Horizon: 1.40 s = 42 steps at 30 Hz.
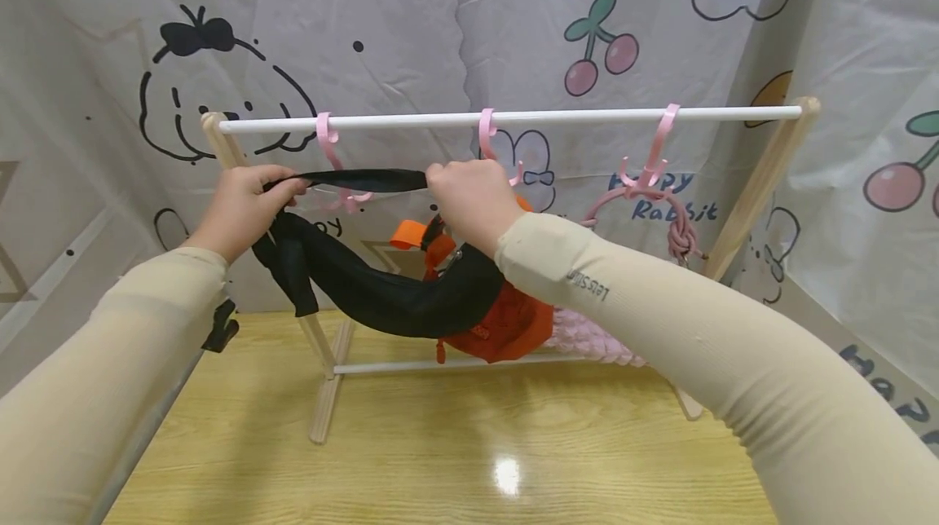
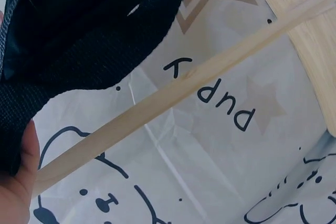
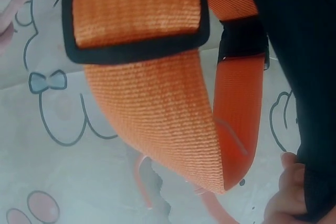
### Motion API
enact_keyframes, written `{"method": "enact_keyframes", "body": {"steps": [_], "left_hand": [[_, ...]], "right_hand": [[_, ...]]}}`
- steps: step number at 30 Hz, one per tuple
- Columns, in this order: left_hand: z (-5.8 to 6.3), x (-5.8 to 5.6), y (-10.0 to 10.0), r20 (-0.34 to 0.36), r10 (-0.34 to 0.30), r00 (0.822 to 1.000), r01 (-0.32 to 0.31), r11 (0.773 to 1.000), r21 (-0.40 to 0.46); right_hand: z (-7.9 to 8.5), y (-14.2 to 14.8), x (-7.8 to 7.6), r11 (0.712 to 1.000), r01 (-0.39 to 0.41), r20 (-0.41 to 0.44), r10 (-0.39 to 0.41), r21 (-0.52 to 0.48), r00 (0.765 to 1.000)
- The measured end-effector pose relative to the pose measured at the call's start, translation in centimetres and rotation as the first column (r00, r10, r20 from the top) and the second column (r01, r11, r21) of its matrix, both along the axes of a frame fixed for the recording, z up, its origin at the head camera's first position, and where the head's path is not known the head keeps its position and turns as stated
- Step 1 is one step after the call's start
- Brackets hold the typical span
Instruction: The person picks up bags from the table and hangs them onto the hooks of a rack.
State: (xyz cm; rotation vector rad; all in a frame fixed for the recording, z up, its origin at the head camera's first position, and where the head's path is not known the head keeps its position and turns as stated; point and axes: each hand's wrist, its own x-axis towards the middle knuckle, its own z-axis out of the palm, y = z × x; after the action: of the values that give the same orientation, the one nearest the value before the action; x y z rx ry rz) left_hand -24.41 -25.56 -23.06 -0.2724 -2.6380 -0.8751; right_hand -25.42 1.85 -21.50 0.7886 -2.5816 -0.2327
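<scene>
Between both hands a black strap (image 1: 367, 180) is stretched level, just in front of the rack's top rail. My left hand (image 1: 245, 203) pinches its left end between thumb and fingers. The right hand (image 1: 473, 199) is closed round the other end. Below hangs an orange bag (image 1: 506, 321) with a wide black band (image 1: 389, 297) that sags in a curve; the right arm hides part of the bag. In the right wrist view, an orange webbing strap (image 3: 152, 108) runs through a black slider buckle (image 3: 136, 56), near the right fingers. Dark fabric (image 2: 105, 40) fills the left wrist view's upper left.
A white rail (image 1: 572, 115) on wooden legs carries pink hooks (image 1: 653, 150). From the right hook hangs a pink rope (image 1: 682, 231). A pink textured item (image 1: 594, 337) sits low behind the right arm. The rack stands on a wood-grain table (image 1: 411, 443) before a printed curtain (image 1: 396, 19).
</scene>
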Motion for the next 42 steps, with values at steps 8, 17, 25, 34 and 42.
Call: {"method": "enact_keyframes", "body": {"steps": [8, 17, 25, 34, 42], "left_hand": [[0.0, 0.4, -0.6, -0.025, -0.040, 0.999, 0.041, 0.999, 0.020], [0.0, 0.6, -1.2, -0.094, -0.086, 0.992, 0.090, 0.995, 0.035], [0.2, 0.2, -0.9, -0.016, -0.022, 1.000, 0.022, 1.000, -0.009], [0.3, -0.1, 0.2, -0.058, 0.017, 0.998, -0.017, 1.000, 0.001], [0.0, 0.0, 0.6, -0.103, 0.032, 0.994, -0.039, 0.997, -0.066]], "right_hand": [[-0.1, -0.1, 0.0, 0.999, -0.027, -0.036, 0.028, 0.038, 0.999], [-0.1, -0.1, 0.0, 0.998, -0.036, -0.034, 0.038, 0.043, 0.999], [0.2, -0.5, 0.1, 0.999, -0.018, 0.042, 0.017, 0.031, 0.999], [0.2, -0.8, 0.5, 0.999, 0.013, 0.099, -0.018, 0.052, 0.995], [0.2, -0.9, 0.6, 0.999, 0.029, 0.112, -0.034, 0.046, 0.993]]}}
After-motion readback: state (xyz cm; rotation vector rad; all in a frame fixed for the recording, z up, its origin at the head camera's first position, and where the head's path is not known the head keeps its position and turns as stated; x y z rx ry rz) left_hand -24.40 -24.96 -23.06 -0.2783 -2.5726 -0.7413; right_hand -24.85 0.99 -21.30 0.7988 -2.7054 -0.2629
